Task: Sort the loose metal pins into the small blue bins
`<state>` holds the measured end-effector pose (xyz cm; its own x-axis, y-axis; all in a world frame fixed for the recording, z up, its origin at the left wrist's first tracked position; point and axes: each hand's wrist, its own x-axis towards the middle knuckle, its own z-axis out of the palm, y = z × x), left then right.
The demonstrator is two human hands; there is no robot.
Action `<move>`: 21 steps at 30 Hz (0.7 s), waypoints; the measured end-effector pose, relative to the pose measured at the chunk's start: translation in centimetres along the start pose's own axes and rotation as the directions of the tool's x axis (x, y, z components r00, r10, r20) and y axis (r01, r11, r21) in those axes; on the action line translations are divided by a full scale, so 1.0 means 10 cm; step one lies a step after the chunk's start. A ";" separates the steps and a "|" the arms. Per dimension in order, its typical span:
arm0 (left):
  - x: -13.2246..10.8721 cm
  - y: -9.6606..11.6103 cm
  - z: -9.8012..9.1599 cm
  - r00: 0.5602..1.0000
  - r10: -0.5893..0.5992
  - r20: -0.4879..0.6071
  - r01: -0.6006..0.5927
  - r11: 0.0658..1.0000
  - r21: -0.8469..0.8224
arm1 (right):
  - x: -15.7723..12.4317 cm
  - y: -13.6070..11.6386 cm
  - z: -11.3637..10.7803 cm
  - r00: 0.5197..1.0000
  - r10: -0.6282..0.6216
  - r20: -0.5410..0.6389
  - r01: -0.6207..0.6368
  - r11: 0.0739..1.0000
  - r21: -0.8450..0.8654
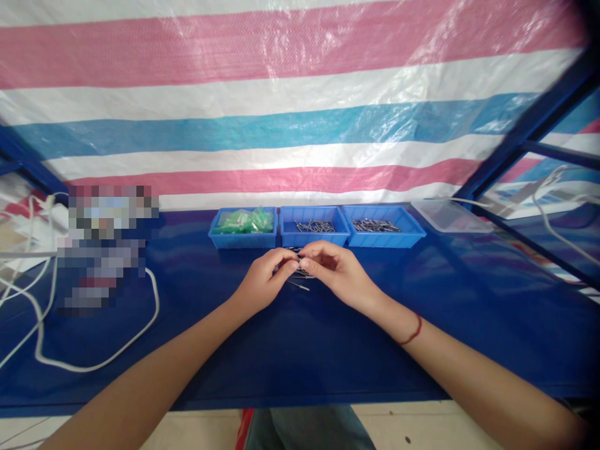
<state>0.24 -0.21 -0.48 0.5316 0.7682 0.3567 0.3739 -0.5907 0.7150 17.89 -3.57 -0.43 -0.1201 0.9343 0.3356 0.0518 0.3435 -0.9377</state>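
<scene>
**Both hands meet over a few small metal pins**

The blue worktop (300,350) runs wide before me, with bare room to the left and right of my hands and between them and its near edge. At the far edge, against the striped tarp (290,94), three blue bins stand in a row, touching side by side: the left bin (242,239) holds green pieces, the middle bin (314,237) and the right bin (384,237) hold metal pins. A clear tray (450,215) lies just right of them. A white cable (94,362) loops across the left part of the worktop, well apart from my hands.

My left hand (262,281) and right hand (335,269) come together just in front of the middle bin, fingertips touching. The fingers of both are pinched on something thin and metallic between them; it is too small to make out. A few loose pins (300,285) lie on the worktop right under my fingers; I cannot count them. A red string (413,331) circles my right wrist.
</scene>
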 end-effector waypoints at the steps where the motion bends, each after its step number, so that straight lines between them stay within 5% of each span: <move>1: 0.00 0.00 0.00 1.000 -0.007 0.006 0.007 1.000 -0.017 | 0.00 0.00 -0.01 1.000 0.002 -0.001 -0.002 1.000 0.001; 11: 0.00 0.06 -0.02 0.969 0.165 0.185 -0.203 0.957 0.208 | -0.02 -0.07 -0.02 1.000 -0.009 -0.018 0.007 0.993 -0.120; 21: 0.00 0.09 -0.03 0.976 0.152 0.154 -0.186 0.953 0.238 | -0.03 -0.08 -0.01 0.997 -0.055 -0.048 0.048 0.989 -0.138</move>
<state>0.31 -0.65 0.33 0.6929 0.6222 0.3644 0.4381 -0.7647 0.4725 17.95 -4.16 0.24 -0.0755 0.9176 0.3904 0.1821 0.3976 -0.8993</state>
